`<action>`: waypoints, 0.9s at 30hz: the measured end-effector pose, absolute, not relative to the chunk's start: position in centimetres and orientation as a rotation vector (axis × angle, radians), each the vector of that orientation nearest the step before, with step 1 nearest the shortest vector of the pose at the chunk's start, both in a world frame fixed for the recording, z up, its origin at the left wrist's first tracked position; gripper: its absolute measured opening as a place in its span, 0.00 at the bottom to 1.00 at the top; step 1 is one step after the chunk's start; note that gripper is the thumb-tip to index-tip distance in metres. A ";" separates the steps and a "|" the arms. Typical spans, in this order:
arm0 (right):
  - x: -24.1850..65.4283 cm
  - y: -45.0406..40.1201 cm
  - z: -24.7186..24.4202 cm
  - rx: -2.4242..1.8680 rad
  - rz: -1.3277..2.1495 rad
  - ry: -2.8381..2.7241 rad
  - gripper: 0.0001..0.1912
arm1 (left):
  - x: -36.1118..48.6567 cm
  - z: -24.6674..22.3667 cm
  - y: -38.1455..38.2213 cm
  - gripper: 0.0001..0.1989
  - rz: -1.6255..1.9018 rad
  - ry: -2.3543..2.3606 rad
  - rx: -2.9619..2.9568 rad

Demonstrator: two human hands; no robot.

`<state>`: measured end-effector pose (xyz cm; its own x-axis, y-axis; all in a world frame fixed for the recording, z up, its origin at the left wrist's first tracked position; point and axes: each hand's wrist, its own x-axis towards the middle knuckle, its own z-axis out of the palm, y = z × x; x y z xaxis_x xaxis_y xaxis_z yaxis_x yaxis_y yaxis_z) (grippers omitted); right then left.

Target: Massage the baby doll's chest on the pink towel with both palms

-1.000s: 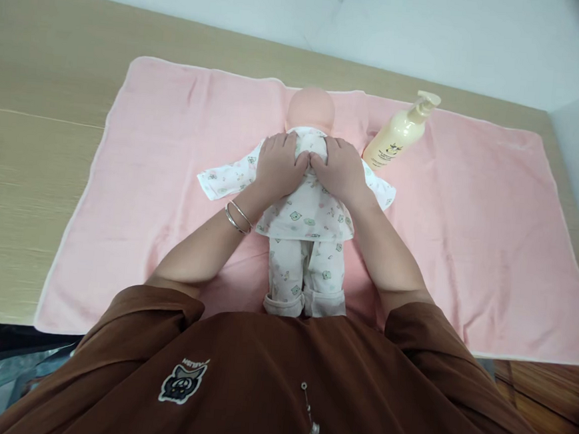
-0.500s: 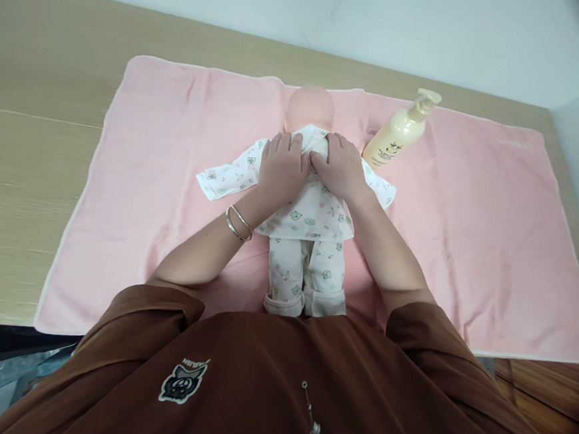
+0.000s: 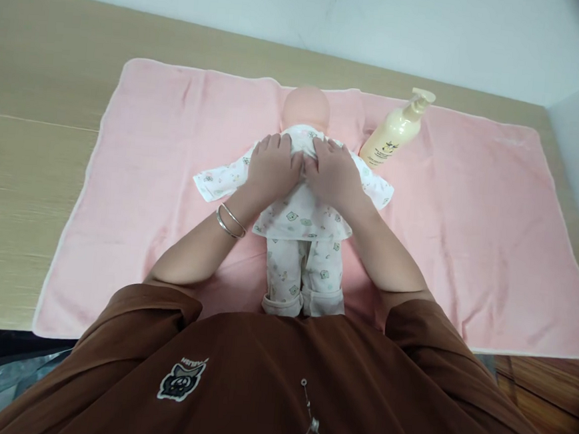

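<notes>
A baby doll (image 3: 306,108) lies lengthwise in front of me, its bald head away from me and no face showing. It wears a white printed top (image 3: 299,221) with both sleeves spread to the sides, and matching trousers (image 3: 285,270) with turned-up cuffs. My left hand (image 3: 273,165) rests flat on the left of the doll's upper back, fingers stretched toward the neck. On the right side lies my right hand (image 3: 336,170), also flat, its fingers extended. The two thumbs nearly meet at the middle. Neither hand grips anything.
Under the doll spreads a pink blanket (image 3: 469,224) with a pale edge, on a wooden table (image 3: 28,156). A cream pump bottle (image 3: 394,131) leans or lies beside the doll's right-hand sleeve. A white wall (image 3: 211,3) rises behind the table.
Both hands have shifted slightly on the doll's upper back, the left one outward and the right fingers a little lower. The cloth at the doll's collar looks flatter. The bottle stays put.
</notes>
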<state>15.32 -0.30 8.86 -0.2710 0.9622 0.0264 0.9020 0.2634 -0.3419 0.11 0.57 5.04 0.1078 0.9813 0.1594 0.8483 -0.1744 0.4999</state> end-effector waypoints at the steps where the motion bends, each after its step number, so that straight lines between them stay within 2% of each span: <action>1: 15.7 0.3 8.8 -1.748 0.429 -2.285 0.25 | 0.6 5.2 -0.2 0.25 0.683 1.805 2.123; 8: 15.6 0.2 8.1 -1.801 0.334 -2.272 0.29 | 0.5 4.9 0.1 0.25 0.729 1.741 2.147; 13: 14.5 -1.5 9.3 -1.793 0.313 -2.337 0.29 | -0.6 4.8 2.2 0.26 0.585 1.777 2.051; 18: 16.1 1.4 9.0 -1.835 0.475 -2.326 0.31 | 1.2 6.8 -1.2 0.32 0.514 1.840 2.110; 21: 16.1 1.6 8.9 -1.895 0.459 -2.325 0.34 | 1.5 7.2 -2.0 0.33 0.486 1.820 2.110; 27: 13.9 -2.2 10.3 -1.891 0.300 -2.389 0.31 | -0.2 4.9 1.2 0.32 0.597 1.713 2.046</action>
<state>13.90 -2.24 10.25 -0.2353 0.9702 -0.0584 0.9545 0.2193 -0.2021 -0.19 1.22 4.91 0.1556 0.9857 0.0654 0.8128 -0.1654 0.5586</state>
